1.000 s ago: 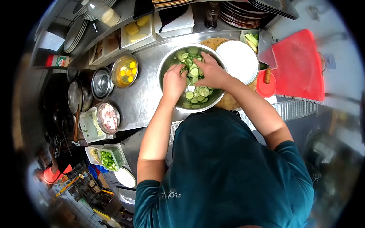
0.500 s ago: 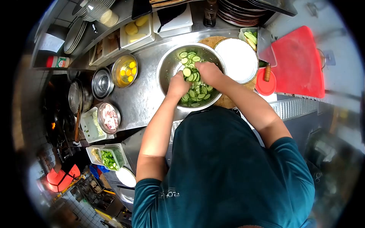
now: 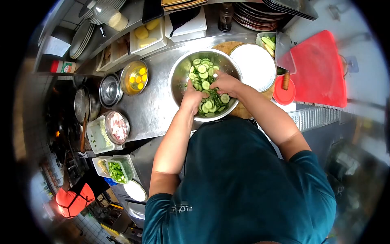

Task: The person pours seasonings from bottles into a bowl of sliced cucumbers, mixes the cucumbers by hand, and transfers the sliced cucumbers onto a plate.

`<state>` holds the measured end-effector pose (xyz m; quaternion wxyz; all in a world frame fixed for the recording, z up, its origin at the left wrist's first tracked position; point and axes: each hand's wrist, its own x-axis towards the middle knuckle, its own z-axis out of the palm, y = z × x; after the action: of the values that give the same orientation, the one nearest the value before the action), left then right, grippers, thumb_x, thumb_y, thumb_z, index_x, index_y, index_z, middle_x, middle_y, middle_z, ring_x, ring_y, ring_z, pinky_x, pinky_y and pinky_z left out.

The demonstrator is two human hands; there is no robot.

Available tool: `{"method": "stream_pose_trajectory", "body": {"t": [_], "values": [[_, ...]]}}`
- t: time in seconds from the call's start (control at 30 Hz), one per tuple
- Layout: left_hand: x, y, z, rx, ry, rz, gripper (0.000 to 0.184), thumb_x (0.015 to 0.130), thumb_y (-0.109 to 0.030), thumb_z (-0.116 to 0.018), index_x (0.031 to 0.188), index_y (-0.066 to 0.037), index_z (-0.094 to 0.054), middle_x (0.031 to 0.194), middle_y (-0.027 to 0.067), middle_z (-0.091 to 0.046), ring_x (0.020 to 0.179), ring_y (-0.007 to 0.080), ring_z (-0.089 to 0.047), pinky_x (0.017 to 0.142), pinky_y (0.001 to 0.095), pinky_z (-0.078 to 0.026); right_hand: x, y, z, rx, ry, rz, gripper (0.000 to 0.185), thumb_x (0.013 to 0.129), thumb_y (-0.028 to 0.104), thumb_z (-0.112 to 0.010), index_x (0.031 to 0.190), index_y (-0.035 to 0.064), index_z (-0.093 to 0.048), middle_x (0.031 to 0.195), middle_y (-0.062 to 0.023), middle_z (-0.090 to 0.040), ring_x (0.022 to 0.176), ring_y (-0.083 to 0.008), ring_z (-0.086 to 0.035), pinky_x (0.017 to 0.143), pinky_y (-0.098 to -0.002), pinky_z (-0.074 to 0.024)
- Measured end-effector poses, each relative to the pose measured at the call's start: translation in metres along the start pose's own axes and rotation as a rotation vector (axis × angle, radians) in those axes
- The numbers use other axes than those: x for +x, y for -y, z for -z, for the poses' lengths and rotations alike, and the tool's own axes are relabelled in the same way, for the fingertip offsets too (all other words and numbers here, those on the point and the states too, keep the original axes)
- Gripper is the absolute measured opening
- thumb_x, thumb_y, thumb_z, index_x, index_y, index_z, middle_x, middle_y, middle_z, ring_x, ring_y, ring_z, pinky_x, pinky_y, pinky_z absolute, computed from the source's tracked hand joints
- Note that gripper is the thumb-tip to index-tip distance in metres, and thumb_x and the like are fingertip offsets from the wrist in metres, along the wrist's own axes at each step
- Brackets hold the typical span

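Note:
A large steel mixing bowl (image 3: 174, 87) on the counter holds many thin cucumber slices (image 3: 202, 69), glossy and green-rimmed. Inside it, at the left, my left hand (image 3: 193, 97) curls around some slices, its thumb up and fingers partly buried among them. From the right, my right hand (image 3: 226, 83) reaches over the rim, thumb and fingers spread around another bunch of slices. The two hands face each other across the heap, and some fingertips are hidden by cucumber.
Right of the bowl, a white round lid or plate (image 3: 254, 67) lies on a wooden board (image 3: 227, 45). A knife handle (image 3: 286, 80) rests by a red lid (image 3: 283, 92). Leftward stand bowls of egg yolks (image 3: 134, 87) and raw meat (image 3: 118, 127). A person in a red garment (image 3: 75, 201) is lower left.
Both hands have shifted slightly down in the bowl and loosened, with thumbs and fingers wider apart. The cucumber slices between them have been turned over. The person in red has moved slightly right.

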<state>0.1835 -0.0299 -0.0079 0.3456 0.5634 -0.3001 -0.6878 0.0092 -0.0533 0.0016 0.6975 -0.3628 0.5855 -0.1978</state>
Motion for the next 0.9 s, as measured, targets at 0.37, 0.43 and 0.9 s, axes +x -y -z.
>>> {"method": "stream_pose_trajectory", "body": {"t": [0.37,0.43,0.9], "values": [[0.027,-0.045,0.021,1.102,-0.082,-0.519,0.054,0.092,-0.025,-0.074,0.135,0.003,-0.058,0.122,0.0254,-0.066,0.099,0.0380,-0.067,0.090,0.0451,-0.053,0.028,0.011,0.012,-0.570,-0.465,0.693,0.046,0.094,0.039,-0.061,0.120,0.0026,-0.070,0.125,-0.0266,-0.065,0.120,-0.0405,-0.060,0.106,-0.0469,-0.0453],[0.040,-0.040,0.013,1.215,-0.190,-0.715,0.077,0.087,-0.030,-0.078,0.150,0.000,-0.046,0.138,0.0315,-0.056,0.116,0.0433,-0.061,0.105,0.0465,-0.047,0.033,0.009,0.003,-0.590,-0.380,0.503,0.051,0.094,0.039,-0.061,0.131,0.0043,-0.063,0.131,-0.0263,-0.062,0.125,-0.0419,-0.057,0.108,-0.0475,-0.0439],[0.009,-0.048,0.024,0.084,0.088,0.144,0.039,0.102,-0.029,-0.066,0.127,0.000,-0.059,0.123,0.0163,-0.066,0.109,0.0224,-0.065,0.084,0.0415,-0.058,-0.028,0.035,0.011,0.230,0.055,0.087,0.053,0.101,0.036,-0.060,0.135,-0.0043,-0.057,0.130,-0.0180,-0.063,0.113,-0.0228,-0.063,0.091,-0.0371,-0.0543]]}}
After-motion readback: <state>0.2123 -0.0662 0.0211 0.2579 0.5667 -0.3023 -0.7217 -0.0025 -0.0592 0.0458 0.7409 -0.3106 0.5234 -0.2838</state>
